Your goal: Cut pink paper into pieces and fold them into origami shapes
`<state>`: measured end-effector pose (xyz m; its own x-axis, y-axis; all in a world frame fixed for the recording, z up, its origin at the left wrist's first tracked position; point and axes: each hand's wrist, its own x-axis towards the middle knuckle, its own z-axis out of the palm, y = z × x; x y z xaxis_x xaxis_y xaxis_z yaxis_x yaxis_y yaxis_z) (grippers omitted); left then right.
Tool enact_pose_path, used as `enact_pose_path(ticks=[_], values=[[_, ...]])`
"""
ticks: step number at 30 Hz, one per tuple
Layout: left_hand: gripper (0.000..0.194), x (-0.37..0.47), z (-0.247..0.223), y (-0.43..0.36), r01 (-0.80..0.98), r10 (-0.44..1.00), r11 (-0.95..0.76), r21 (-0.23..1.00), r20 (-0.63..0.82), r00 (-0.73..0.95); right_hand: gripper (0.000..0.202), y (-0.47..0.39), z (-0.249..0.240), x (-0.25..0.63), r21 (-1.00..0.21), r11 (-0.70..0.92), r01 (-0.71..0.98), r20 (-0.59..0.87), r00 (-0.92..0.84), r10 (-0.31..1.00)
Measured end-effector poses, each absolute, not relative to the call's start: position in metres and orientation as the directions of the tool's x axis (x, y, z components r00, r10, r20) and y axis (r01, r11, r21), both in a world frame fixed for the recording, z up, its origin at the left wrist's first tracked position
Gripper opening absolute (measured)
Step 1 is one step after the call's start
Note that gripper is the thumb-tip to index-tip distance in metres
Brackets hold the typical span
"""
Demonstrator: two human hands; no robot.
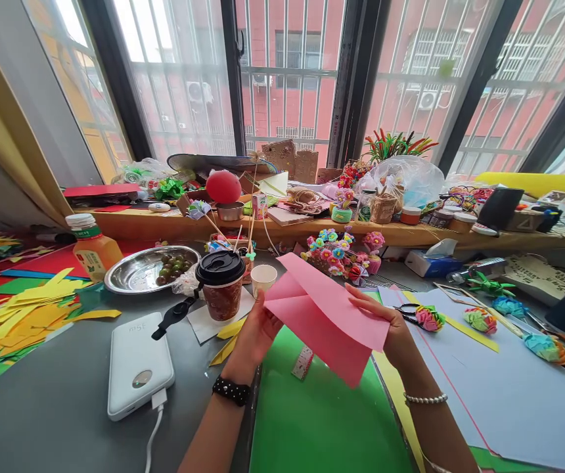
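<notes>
A folded sheet of pink paper (329,312) is held up in the air between both hands, its two layers spread apart along the near side. My left hand (261,332) pinches its left corner. On the right edge, my right hand (381,322) grips the paper with the fingers on top; the thumb is hidden. Below lies a green board (326,420) with a small ruler (303,362) on it. A paper cup (263,277) stands just behind my left hand.
A lidded coffee cup (220,286), a white power bank (140,368) with a cable and a steel plate (135,272) of fruit stand left. Yellow paper strips (41,309) cover the far left. Scissors (410,315) and folded paper flowers (479,320) lie right, on white sheets (523,401).
</notes>
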<state>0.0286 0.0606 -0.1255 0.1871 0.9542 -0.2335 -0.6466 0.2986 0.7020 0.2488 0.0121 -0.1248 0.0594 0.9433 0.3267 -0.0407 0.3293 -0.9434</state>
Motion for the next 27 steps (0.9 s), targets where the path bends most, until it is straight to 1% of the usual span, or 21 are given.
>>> enact_pose_path(ticks=[2,6,9,11,13,15,18,21,25,27], values=[[0.033,0.036,-0.126,0.057,-0.683,0.947,0.315,0.659,-0.176,0.267,0.027,0.014,-0.127,0.244,-0.934,0.358,0.004,0.358,0.072,0.931],[0.033,0.044,-0.131,0.048,-0.657,0.909,0.328,0.678,-0.037,0.415,0.026,0.014,-0.125,0.235,-0.917,0.393,0.070,0.395,0.006,0.919],[0.035,0.046,-0.133,0.045,-0.647,0.905,0.324,0.690,-0.026,0.425,0.026,0.011,-0.120,0.230,-0.899,0.424,0.113,0.427,0.010,0.904],[0.034,0.047,-0.134,0.046,-0.647,0.912,0.316,0.694,-0.034,0.409,0.029,0.011,-0.118,0.228,-0.901,0.423,0.093,0.427,0.035,0.903],[0.031,0.049,-0.135,0.048,-0.655,0.929,0.301,0.693,-0.060,0.364,0.036,0.012,-0.120,0.227,-0.931,0.363,0.020,0.364,0.078,0.928],[0.027,0.051,-0.138,0.050,-0.666,0.952,0.271,0.695,-0.089,0.294,0.041,0.014,-0.124,0.226,-0.959,0.271,-0.081,0.255,0.165,0.953],[0.025,0.053,-0.143,0.053,-0.683,0.972,0.216,0.697,-0.091,0.215,0.041,0.019,-0.134,0.226,-0.970,0.183,-0.161,0.133,0.281,0.950],[0.022,0.053,-0.147,0.056,-0.701,0.973,0.222,0.678,-0.112,0.200,0.037,0.019,-0.142,0.227,-0.982,0.161,-0.097,0.126,0.295,0.947],[0.017,0.053,-0.145,0.054,-0.689,0.956,0.295,0.662,-0.210,0.207,0.038,0.009,-0.149,0.225,-0.978,0.186,0.097,0.207,0.283,0.937],[0.015,0.054,-0.143,0.052,-0.688,0.952,0.306,0.658,-0.206,0.227,0.043,0.002,-0.151,0.224,-0.961,0.211,0.178,0.252,0.256,0.933]])
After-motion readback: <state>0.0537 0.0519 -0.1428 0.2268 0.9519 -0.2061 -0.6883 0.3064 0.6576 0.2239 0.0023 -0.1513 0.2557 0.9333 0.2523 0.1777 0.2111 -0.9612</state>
